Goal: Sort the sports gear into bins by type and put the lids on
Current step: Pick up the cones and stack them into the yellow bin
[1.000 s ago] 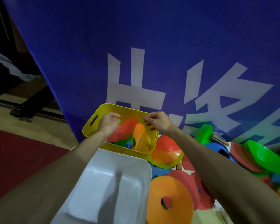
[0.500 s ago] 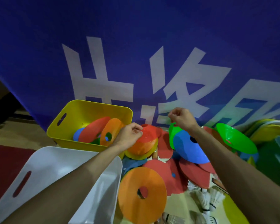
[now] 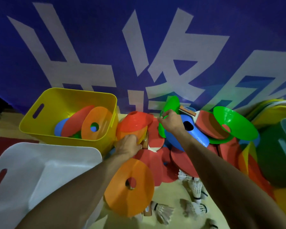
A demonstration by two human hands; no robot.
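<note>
Nearest to the camera, a white bin [image 3: 31, 171] is standing at the lower left. Just beside its right wall an orange cone [image 3: 119, 195] is lying with its hole facing up. To the right of this cone, several shuttlecocks [image 3: 196, 187] are lying on the pale floor.

A little further, the left hand [image 3: 128, 146] is gripping with curled fingers the lower rim of a stack of cones [image 3: 135, 123]. The stack is red on top with orange and yellow beneath, and it is sitting just beside the right wall of the yellow bin [image 3: 59, 103]. A wooden handle [image 3: 144, 143] is showing next to this hand.

To the right, the right hand [image 3: 171, 121] is pinching the rim of a green cone [image 3: 171, 103], which is standing on its edge. A blue cone [image 3: 195, 138] is lying under the wrist, on top of a pile of red pieces [image 3: 180, 162].

The yellow bin is holding orange, red and blue cones that are leaning on each other. At the far right a second green cone [image 3: 234, 123] is tilting its open side toward the camera, near a dark green bin [image 3: 274, 159]. Behind everything a blue banner [image 3: 89, 38] with white characters is hanging.
</note>
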